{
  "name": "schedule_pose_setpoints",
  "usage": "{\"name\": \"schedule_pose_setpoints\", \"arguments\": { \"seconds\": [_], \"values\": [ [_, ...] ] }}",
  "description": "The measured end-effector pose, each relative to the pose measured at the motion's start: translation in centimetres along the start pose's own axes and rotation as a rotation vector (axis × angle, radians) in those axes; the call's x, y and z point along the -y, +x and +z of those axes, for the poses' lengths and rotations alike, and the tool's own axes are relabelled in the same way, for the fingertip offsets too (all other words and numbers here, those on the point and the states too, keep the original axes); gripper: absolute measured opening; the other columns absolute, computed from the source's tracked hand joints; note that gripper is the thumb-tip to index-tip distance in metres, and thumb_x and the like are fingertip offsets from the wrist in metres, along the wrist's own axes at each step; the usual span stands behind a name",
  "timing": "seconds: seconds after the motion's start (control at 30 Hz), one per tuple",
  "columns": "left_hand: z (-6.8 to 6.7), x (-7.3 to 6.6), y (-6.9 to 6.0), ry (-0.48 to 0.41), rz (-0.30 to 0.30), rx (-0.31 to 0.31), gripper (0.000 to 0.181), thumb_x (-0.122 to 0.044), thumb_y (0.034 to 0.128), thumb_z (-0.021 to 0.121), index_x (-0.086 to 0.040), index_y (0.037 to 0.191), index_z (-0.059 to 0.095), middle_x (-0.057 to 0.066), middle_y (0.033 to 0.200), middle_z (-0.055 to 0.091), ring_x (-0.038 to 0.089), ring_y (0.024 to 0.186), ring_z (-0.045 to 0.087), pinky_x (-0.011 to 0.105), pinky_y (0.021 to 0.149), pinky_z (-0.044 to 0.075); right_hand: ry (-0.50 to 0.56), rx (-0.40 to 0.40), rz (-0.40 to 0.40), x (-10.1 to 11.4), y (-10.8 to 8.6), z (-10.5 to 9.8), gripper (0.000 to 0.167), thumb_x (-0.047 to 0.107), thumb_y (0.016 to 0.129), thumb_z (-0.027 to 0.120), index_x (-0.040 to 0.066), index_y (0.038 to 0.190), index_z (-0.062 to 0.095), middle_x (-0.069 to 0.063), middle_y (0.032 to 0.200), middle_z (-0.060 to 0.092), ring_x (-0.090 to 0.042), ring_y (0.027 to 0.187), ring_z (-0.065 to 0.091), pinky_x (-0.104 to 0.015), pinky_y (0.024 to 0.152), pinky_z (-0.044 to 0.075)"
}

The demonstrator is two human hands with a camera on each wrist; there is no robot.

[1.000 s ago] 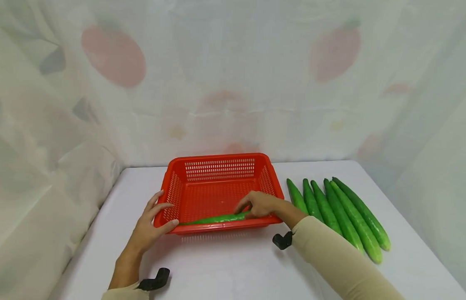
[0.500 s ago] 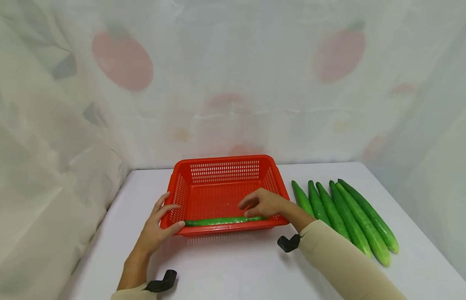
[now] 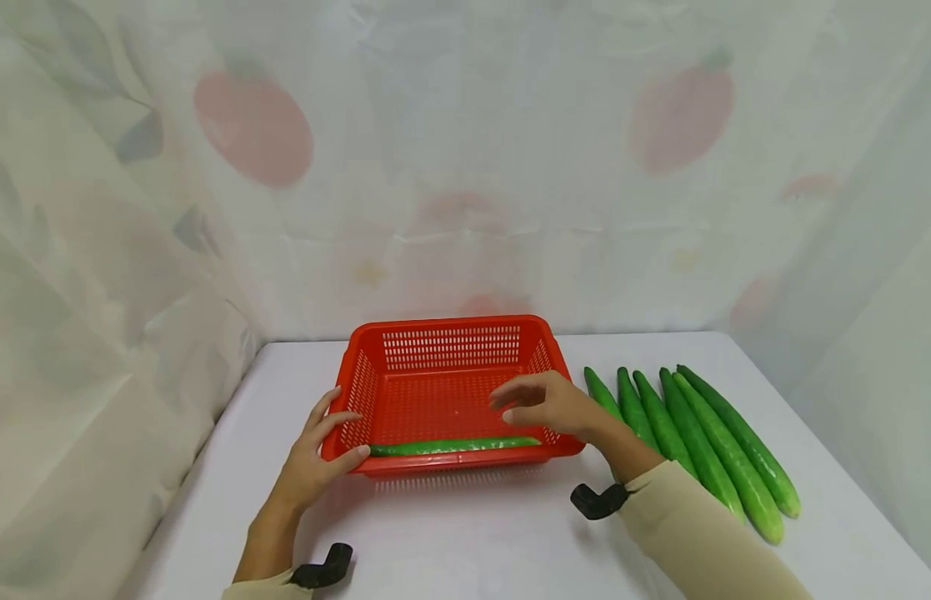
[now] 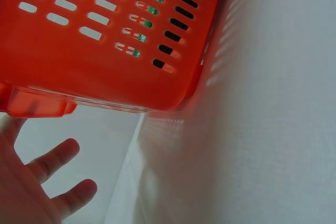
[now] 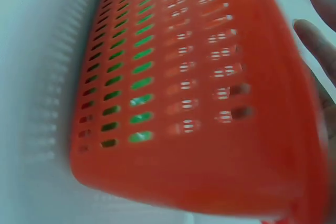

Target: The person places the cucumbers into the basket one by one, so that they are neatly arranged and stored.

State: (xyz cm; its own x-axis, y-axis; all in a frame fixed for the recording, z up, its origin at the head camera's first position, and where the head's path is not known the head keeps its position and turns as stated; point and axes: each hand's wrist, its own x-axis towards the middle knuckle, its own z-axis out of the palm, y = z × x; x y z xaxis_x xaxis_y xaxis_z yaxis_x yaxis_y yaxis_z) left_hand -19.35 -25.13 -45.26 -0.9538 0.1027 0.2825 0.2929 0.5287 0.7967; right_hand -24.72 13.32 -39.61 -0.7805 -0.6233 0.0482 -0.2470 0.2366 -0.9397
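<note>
Head view: right hand [image 3: 553,406] now lifted off long green cucumber [image 3: 457,447], fingers parted, cucumber inside red perforated plastic basket [image 3: 450,322] along near wall, left hand [image 3: 309,467] spread at rim, left wrist view: fingers [image 4: 55,158] apart, right wrist view: cucumber visible through basket.

A white table [image 3: 473,542] stands against a pale, slightly creased back cloth [image 3: 465,117] printed with faded red fruit [image 3: 253,127] and small yellowish stars [image 3: 369,272]. A wrinkled left cloth [image 3: 67,375] bearing greyish patches [image 3: 140,137] and a paler right cloth [image 3: 878,367] flank it.
</note>
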Motion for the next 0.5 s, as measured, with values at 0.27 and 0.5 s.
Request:
{"name": "schedule_pose_setpoints", "arguments": {
  "seconds": [0.27,0.5],
  "values": [
    [-0.1,0.2,0.0,-0.003,-0.002,0.001,0.048,-0.028,0.0809,0.075,-0.01,0.123,0.062,-0.002,0.156,0.02,0.038,0.135,0.026,0.052,0.085,0.048,0.074,-0.062,-0.075,1.5,-2.0,-1.2,0.03,0.014,0.092,0.066,0.011,0.121,0.065,-0.011,0.113,0.066,-0.03,0.103,0.063,-0.042,0.084,0.051],
    [0.1,0.5,0.0,-0.019,-0.006,0.0,0.047,-0.028,0.0814,0.075,-0.01,0.123,0.062,-0.004,0.156,0.02,0.035,0.135,0.026,0.05,0.087,0.047,0.142,-0.101,-0.088,2.5,-3.5,-2.1,0.034,0.011,0.091,0.065,0.007,0.125,0.061,-0.017,0.115,0.063,-0.04,0.105,0.06,-0.053,0.087,0.047]
  ]
}}
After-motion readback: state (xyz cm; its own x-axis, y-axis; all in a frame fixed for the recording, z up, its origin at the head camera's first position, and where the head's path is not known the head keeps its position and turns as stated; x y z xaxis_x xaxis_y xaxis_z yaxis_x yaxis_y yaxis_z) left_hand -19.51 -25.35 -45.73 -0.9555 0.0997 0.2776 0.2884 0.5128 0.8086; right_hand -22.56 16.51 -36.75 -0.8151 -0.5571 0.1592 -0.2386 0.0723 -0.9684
